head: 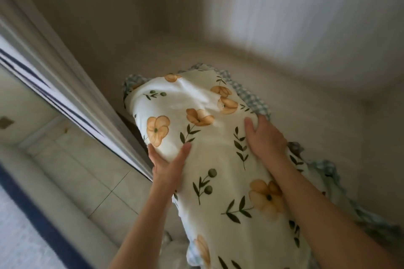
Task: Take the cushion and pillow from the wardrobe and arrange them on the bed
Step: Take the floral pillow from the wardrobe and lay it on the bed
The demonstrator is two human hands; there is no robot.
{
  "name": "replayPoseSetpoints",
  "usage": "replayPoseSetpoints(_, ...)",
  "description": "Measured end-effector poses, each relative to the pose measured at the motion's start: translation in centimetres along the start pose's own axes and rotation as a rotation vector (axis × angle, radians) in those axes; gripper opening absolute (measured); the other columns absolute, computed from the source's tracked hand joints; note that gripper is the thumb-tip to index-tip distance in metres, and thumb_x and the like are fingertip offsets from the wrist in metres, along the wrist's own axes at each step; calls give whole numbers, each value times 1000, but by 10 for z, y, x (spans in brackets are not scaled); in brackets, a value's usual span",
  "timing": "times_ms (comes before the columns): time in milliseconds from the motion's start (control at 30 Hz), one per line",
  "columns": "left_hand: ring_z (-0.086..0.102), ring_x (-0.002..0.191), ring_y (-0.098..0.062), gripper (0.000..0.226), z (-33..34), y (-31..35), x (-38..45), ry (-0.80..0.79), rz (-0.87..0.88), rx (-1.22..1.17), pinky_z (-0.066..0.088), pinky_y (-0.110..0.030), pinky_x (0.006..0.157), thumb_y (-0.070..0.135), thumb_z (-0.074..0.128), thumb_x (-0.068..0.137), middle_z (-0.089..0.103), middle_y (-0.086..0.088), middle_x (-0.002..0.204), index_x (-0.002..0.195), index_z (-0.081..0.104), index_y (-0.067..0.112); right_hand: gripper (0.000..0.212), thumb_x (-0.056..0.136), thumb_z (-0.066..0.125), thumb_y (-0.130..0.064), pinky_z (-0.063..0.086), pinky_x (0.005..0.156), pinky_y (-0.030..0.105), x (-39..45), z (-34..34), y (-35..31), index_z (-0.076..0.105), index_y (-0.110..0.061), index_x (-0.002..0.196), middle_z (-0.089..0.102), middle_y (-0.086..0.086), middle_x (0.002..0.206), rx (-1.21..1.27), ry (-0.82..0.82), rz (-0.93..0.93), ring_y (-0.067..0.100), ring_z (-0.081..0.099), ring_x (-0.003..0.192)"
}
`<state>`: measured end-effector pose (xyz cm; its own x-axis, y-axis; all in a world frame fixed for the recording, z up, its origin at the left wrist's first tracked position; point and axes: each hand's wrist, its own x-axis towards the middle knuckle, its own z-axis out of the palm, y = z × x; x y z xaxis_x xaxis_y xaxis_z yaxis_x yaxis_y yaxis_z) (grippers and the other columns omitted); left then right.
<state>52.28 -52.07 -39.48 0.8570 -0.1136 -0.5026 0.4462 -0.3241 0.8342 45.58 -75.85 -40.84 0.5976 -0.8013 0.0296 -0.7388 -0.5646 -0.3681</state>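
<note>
While the floral pillow (209, 150) sits half inside the wardrobe (153, 35), both hands hold it. Left hand (168, 168) cups the near left edge, fingers (184, 152) spread and pressed into the fabric. Right hand (265, 137) lies on top at the right side, fingers curled over the edge by the gingham frill (253, 98). View is blurred. Advice: keep both grips wide and even, draw straight out, clear the door frame (72, 85) at left, keep the frill from snagging. Cushion not identifiable here.
</note>
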Motion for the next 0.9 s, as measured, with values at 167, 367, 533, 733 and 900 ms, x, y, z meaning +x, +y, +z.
replayPoseSetpoints(167,55,119,-33,112,1,5,-27,77,112,5,49,-57,98,66,71,54,50,-5,138,150,16,46,70,91,16,-64,46,91,54,-16,-5,0,43,-14,131,57,14,126,23,-33,33,38,57,105)
replayPoseSetpoints(367,61,113,-19,99,-12,25,-40,77,325,40,54,-45,95,57,71,59,54,4,136,144,21,56,72,90,24,-65,40,99,57,-35,-22,-4,41,-14,138,52,15,134,220,-70,246,39,51,117)
replayPoseSetpoints(533,55,125,-15,93,-41,32,-64,122,579,12,49,-47,103,48,75,65,52,12,141,142,25,58,76,86,29,-70,41,98,58,-59,-53,-17,38,-14,137,50,17,133,508,-8,261,39,49,118)
replayPoseSetpoints(733,53,131,-12,93,-92,39,-100,245,845,-52,47,-48,106,34,77,68,54,12,144,147,31,49,72,89,35,-68,38,101,49,-97,-81,-53,39,-14,137,46,16,135,798,84,94,36,44,123)
replayPoseSetpoints(900,54,131,-21,90,-144,24,-130,337,924,-108,47,-53,103,33,78,73,53,6,145,149,31,48,71,90,40,-64,36,102,46,-137,-85,-94,37,-12,138,43,14,136,908,32,-55,32,41,126)
